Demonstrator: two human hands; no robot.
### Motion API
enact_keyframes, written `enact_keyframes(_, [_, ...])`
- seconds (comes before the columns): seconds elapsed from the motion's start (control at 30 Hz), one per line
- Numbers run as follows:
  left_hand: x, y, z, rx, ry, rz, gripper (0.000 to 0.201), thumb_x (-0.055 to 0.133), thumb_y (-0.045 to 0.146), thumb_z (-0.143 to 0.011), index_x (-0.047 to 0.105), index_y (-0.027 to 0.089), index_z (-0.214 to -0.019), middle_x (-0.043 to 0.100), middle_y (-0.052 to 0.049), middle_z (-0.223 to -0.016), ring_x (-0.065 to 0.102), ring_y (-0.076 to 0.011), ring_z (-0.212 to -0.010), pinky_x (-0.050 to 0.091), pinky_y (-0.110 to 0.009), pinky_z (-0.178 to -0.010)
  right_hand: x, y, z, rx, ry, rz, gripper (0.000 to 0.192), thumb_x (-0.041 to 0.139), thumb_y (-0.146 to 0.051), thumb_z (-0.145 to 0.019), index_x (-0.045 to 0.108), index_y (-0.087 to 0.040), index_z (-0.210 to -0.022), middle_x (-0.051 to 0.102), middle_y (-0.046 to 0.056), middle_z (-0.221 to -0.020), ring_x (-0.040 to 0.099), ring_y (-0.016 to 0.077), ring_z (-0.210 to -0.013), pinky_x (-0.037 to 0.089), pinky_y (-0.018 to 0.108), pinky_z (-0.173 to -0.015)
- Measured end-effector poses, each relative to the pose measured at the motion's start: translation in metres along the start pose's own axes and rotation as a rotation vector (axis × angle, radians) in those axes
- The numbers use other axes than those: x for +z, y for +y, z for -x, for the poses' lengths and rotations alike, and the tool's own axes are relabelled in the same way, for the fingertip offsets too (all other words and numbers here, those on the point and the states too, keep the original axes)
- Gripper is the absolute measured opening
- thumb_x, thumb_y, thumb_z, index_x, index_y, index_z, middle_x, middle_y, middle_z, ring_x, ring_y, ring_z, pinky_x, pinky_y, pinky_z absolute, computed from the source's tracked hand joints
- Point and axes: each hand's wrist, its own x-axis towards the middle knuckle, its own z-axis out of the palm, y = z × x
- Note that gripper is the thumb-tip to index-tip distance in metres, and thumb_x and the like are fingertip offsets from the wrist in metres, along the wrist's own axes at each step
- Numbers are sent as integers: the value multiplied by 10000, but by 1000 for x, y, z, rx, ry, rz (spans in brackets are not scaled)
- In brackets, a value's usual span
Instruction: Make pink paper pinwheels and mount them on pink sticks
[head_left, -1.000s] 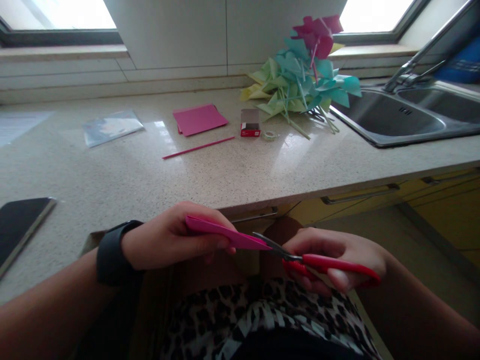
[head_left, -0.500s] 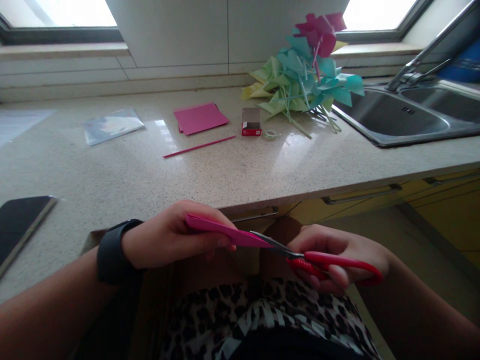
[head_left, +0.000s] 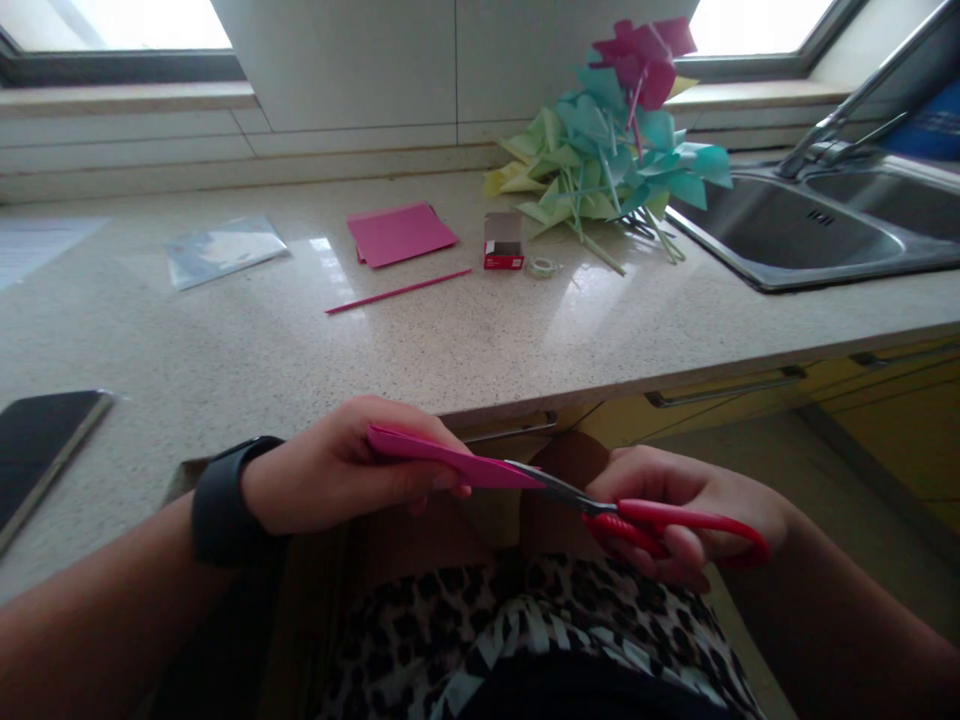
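My left hand (head_left: 352, 470) pinches a folded piece of pink paper (head_left: 491, 472) between thumb and fingers, above my lap. In my right hand (head_left: 690, 490) is a pair of red-handled scissors (head_left: 630, 515), my fingers through the loops. The scissor blades lie at the paper's right end, one of them along its top face. How far they have cut into it I cannot tell. Beyond my hands, a thin pink stick (head_left: 397, 292) rests on the counter in front of a small stack of pink paper sheets (head_left: 403, 236).
A red box (head_left: 503, 258) and a tape roll (head_left: 542, 266) stand mid-counter (head_left: 465, 350). Several paper pinwheels (head_left: 600, 160) are piled beside the steel sink (head_left: 810, 225). At left lie a clear packet (head_left: 225, 253), a paper sheet (head_left: 45, 245) and a dark phone-like device (head_left: 45, 440).
The scissors and my right hand have shifted slightly right, drawing the blades back a little along the paper. My left hand keeps its hold, almost unmoved.
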Motion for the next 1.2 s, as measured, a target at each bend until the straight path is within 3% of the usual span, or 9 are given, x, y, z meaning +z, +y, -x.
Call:
enact_keyframes(0.7, [0,-1,0,8,-3,-14,153,624,131,-939,749,139,-1027,767,-55,-896,650,-92,-666,548,-178,-620,-4,3,4,-1,11,153,505,713,-614,-818,592,-130,-736,516,-25,-529,442,57,-382,340,148,-332])
enact_keyframes(1.2, [0,-2,0,24,3,-40,154,614,152,-950,750,126,-1017,755,-65,-873,645,-103,-659,536,-192,-616,-1,6,2,-16,8,40,506,775,-596,-767,590,-128,-706,500,-43,-502,422,40,-351,325,122,-313])
